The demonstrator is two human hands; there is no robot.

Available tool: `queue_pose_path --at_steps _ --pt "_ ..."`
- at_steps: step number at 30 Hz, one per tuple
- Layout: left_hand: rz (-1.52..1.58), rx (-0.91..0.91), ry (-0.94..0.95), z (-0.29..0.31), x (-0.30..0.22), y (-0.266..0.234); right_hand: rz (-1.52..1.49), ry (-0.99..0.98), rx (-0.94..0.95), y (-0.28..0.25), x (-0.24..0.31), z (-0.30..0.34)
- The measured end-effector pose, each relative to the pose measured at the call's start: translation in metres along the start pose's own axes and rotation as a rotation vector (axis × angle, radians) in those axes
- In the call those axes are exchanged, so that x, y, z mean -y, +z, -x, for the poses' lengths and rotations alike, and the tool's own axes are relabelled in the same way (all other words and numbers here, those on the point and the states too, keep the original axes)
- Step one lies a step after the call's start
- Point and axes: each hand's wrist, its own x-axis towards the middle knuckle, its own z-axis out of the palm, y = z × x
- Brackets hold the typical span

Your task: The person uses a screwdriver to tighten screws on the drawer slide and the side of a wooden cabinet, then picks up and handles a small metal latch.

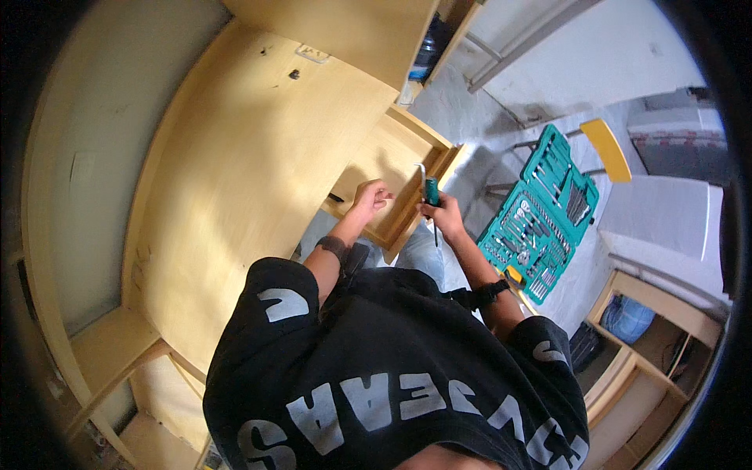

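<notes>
1) Black shirt [376, 337] is seen nearest
2) Green-handled tool [432, 192] is held by right hand [446, 217]; left hand [370, 197]: grip cannot be told
3) Beside the grip, drawer [408, 205] is already opened; work left cannot be judged

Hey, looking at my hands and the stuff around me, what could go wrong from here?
The green-handled tool in your right hand seems to point its thin shaft down toward your legs, so a slip might jab you. Your left hand appears to be over the open drawer; if that slid shut, fingers might get pinched. Bumping the open tool case on your right could spill its tools.
</notes>
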Motion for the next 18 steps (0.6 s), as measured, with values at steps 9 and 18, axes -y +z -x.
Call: queue_pose_path --at_steps 9,18 --pt "0.486 -0.215 0.039 0.018 -0.04 -0.024 0.36 -0.371 0.251 0.091 0.066 -0.029" --pt "0.373 -0.083 0.184 0.0 -0.138 -0.102 0.374 -0.204 0.286 0.034 0.034 -0.025"
